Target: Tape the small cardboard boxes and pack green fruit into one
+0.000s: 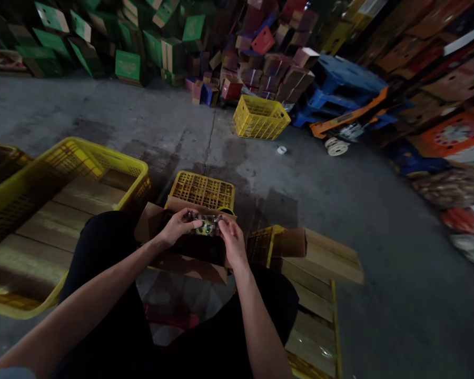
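Both of my hands grip a small clear plastic package (207,225) with dark and yellow-green patches showing on it; I cannot make out its contents. My left hand (178,227) holds its left end, and my right hand (231,238) pinches its right end with the thumb on top. The package is above an open cardboard box (193,266) between my knees, whose flaps are folded outward. The inside of the box is dark. Just beyond it is a yellow slatted crate (202,190).
A large yellow crate (142,171) at left and a yellow crate (335,321) at right hold cardboard boxes. An open-flapped carton (332,252) lies on the right one. Farther off are a yellow basket (256,118), blue pallets (349,73), an orange pallet jack (351,113) and piled green boxes (128,66).
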### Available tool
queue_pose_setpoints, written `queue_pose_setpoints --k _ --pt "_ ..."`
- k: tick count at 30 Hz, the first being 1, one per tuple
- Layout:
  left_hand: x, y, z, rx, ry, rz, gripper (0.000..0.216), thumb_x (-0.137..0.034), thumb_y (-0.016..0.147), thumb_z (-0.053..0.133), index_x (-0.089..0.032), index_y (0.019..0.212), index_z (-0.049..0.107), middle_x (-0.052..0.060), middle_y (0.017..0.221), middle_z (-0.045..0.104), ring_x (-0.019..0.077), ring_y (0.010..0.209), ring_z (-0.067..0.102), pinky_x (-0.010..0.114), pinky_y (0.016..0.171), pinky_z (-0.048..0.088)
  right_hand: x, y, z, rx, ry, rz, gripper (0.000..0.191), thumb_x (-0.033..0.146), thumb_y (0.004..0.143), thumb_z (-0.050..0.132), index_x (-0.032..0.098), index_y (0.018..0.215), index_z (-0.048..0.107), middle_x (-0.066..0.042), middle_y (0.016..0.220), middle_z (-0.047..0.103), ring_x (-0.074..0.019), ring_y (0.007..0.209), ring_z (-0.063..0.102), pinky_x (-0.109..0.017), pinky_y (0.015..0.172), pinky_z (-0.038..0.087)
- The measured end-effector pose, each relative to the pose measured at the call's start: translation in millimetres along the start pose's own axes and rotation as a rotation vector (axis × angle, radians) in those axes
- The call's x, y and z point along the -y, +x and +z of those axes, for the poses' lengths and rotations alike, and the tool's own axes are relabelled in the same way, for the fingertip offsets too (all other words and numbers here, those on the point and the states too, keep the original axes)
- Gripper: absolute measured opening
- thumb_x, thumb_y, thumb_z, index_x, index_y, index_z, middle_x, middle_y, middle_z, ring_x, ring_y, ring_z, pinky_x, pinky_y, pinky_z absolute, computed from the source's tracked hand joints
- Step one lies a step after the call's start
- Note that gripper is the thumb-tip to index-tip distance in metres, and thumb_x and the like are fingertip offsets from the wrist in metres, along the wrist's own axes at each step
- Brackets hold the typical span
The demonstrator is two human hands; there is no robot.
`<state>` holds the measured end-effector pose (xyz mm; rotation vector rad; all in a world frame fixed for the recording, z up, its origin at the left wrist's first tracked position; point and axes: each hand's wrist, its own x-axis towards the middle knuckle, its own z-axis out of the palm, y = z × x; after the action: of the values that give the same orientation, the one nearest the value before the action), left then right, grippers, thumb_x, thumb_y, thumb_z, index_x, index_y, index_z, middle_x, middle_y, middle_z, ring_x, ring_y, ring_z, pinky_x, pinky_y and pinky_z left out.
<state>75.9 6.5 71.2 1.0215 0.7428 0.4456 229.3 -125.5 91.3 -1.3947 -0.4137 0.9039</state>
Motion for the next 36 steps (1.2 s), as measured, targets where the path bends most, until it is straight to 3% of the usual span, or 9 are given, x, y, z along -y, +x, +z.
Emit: queue_pose_setpoints --k 7,12,16,21,24,28,31,36 --pt "2 -3 -1 0.019 -0.102 -0.112 0.071 -0.061 0.066 0.087 -0.014 0.117 0.073 0.012 0.109 0.076 0.0272 0.097 0.072 0.036 0.084 0.055 -1 0 -4 -0.079 -0.067 -0.003 0.036 0.046 0.069 0.084 0.021 0.093 0.077 -0.003 0.095 0.078 -0.023 0.092 0.072 -0.033 0.084 0.056" --pt "2 -3 1 -0.04 -0.127 -0.091 0.061 -0.06 0.066 0.087 -0.014 0.104 0.077 0.009 0.096 0.077 0.0221 0.086 0.072 0.034 0.081 0.057 -4 0 -5 -0.169 0.032 0.016 0.032 0.046 0.068 0.086 0.02 0.082 0.076 0.0 0.077 0.073 -0.0179 0.074 0.067 -0.029 0.071 0.054" --pt "1 -3 6 -0.045 -0.162 -0.09 0.057 -0.059 0.065 0.088 -0.013 0.097 0.076 0.007 0.09 0.076 0.018 0.077 0.07 0.031 0.074 0.057 -3 0 -4 -0.222 0.135 0.064 0.033 0.046 0.066 0.087 0.021 0.08 0.072 0.001 0.078 0.072 -0.0153 0.07 0.065 -0.027 0.066 0.054" --pt "-2 -5 6 0.027 -0.162 -0.141 0.061 -0.065 0.069 0.083 -0.014 0.102 0.076 0.01 0.095 0.076 0.0212 0.083 0.071 0.032 0.075 0.057 -1 2 -5 -0.225 0.093 0.044 0.036 0.05 0.067 0.086 0.021 0.084 0.071 0.0 0.081 0.072 -0.0162 0.072 0.065 -0.027 0.064 0.054" --pt "-3 -7 4 0.09 -0.099 -0.104 0.057 -0.058 0.067 0.088 -0.015 0.103 0.077 0.009 0.098 0.075 0.023 0.089 0.07 0.034 0.08 0.057 -1 3 -6 -0.215 0.052 0.016 0.037 0.051 0.069 0.084 0.021 0.085 0.072 0.0 0.08 0.072 -0.0158 0.071 0.064 -0.025 0.061 0.053" --pt "-5 -8 2 -0.011 0.031 -0.022 0.044 -0.055 0.066 0.087 -0.016 0.082 0.077 0.003 0.08 0.072 0.0198 0.076 0.066 0.029 0.069 0.054 0 -1 -3 -0.144 0.047 0.033 0.039 0.052 0.071 0.083 0.022 0.094 0.073 -0.001 0.092 0.075 -0.0175 0.079 0.068 -0.024 0.063 0.054" --pt "-8 -8 2 -0.047 0.085 0.02 0.041 -0.056 0.069 0.084 -0.017 0.077 0.076 0.001 0.071 0.068 0.017 0.067 0.062 0.026 0.061 0.049 3 -3 -1 -0.041 0.03 0.073 0.045 0.052 0.071 0.084 0.023 0.105 0.075 -0.004 0.108 0.076 -0.0211 0.093 0.07 -0.027 0.07 0.057" --pt "-8 -6 3 -0.026 0.082 0.045 0.044 -0.058 0.069 0.084 -0.015 0.077 0.075 0.001 0.07 0.067 0.0145 0.064 0.06 0.024 0.059 0.047 4 -2 -3 -0.054 -0.032 0.101 0.045 0.054 0.069 0.084 0.02 0.099 0.078 -0.005 0.101 0.078 -0.0244 0.092 0.072 -0.031 0.07 0.059"
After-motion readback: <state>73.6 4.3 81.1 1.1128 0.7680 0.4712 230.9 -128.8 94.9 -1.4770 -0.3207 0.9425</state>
